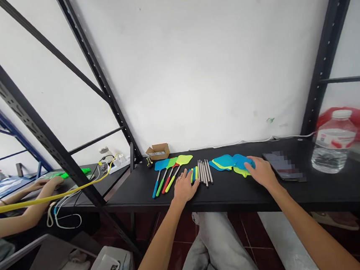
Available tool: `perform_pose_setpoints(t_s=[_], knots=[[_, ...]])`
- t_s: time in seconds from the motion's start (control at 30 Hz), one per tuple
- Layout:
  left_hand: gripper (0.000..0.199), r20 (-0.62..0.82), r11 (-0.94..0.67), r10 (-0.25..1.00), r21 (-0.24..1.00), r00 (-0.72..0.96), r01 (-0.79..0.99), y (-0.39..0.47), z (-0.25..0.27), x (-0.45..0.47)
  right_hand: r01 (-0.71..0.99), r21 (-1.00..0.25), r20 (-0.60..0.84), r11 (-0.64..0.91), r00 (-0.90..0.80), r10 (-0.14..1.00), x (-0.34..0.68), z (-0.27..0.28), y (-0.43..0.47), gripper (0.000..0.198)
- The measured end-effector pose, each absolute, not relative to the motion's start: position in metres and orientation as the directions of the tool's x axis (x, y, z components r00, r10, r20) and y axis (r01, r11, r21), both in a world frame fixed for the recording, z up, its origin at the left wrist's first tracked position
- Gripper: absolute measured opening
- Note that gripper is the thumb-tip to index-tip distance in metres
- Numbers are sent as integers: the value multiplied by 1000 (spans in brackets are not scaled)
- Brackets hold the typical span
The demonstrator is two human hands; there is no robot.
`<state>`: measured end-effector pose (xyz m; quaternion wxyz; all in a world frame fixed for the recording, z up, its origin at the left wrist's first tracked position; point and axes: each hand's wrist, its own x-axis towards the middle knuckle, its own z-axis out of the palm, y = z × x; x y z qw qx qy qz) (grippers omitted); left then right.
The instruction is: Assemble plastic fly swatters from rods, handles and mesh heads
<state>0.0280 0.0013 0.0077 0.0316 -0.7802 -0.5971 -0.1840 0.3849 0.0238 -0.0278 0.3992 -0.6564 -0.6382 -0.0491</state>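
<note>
With twelve straight ahead of the wearer, silver rods (205,171) lie at twelve on the black desk (127,198). Just left of them, the left hand (184,187) rests with fingers loosely spread over coloured handles (197,173). At one o'clock the right hand (262,172) touches the edge of a blue flyswatter head (239,161); whether it pinches it, I cannot tell. Four assembled flyswatters (169,184) lie at eleven, a small open cardboard box (158,152) behind them. Toward two, a smartphone (282,166) sits just beside the right hand, with a clear water bottle (333,142) beyond it. At ten, a slanting black rack post (40,118) and a yellow cable (56,198) cross the view toward a co-worker's hand (56,182).
</note>
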Motion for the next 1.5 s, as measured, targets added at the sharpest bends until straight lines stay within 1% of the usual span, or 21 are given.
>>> perform_pose_setpoints(t_s=[0.1, 0.17, 0.27, 0.37, 0.43, 0.53, 0.67, 0.8, 0.93, 1.1, 1.27, 1.4, 1.5], knots=[[68, 311, -293, 923, 183, 227, 938, 4, 7, 30, 940, -338, 494, 47, 135, 859, 377, -34, 26, 68], [69, 326, -321, 912, 190, 248, 928, 6, 7, 32, 964, -265, 437, 9, 112, 893, 373, -36, 25, 73], [68, 343, -365, 895, 193, 286, 911, 9, 9, 35, 982, -189, 404, 24, 56, 913, 370, -37, 23, 75], [68, 316, -371, 900, 192, 301, 909, 11, 10, 37, 987, -148, 413, 66, 1, 911, 370, -38, 24, 74], [68, 316, -372, 900, 199, 300, 907, 12, 9, 37, 987, -138, 435, 82, -14, 900, 370, -40, 25, 71], [62, 318, -379, 898, 207, 304, 902, 12, 6, 35, 981, -136, 468, 137, -58, 882, 369, -40, 28, 66], [53, 365, -379, 885, 209, 288, 901, 10, 3, 35, 977, -110, 536, 183, -97, 839, 369, -37, 27, 56], [54, 398, -401, 866, 191, 303, 896, 5, 5, 36, 974, -92, 588, 209, -116, 801, 367, -33, 24, 52], [55, 348, -405, 879, 182, 326, 896, 3, 8, 35, 970, -78, 582, 230, -143, 800, 363, -31, 23, 51], [55, 361, -421, 869, 183, 338, 889, 7, 6, 34, 969, -57, 575, 241, -165, 801, 359, -25, 22, 50], [53, 330, -431, 874, 184, 358, 883, 9, 6, 35, 969, -44, 562, 244, -178, 808, 347, -17, 22, 51], [55, 351, -441, 864, 178, 362, 880, 7, 7, 34, 967, -42, 547, 252, -189, 815, 339, -16, 26, 50], [56, 363, -455, 853, 166, 375, 875, 7, 5, 33, 960, -30, 525, 278, -221, 822, 337, -16, 27, 47]])
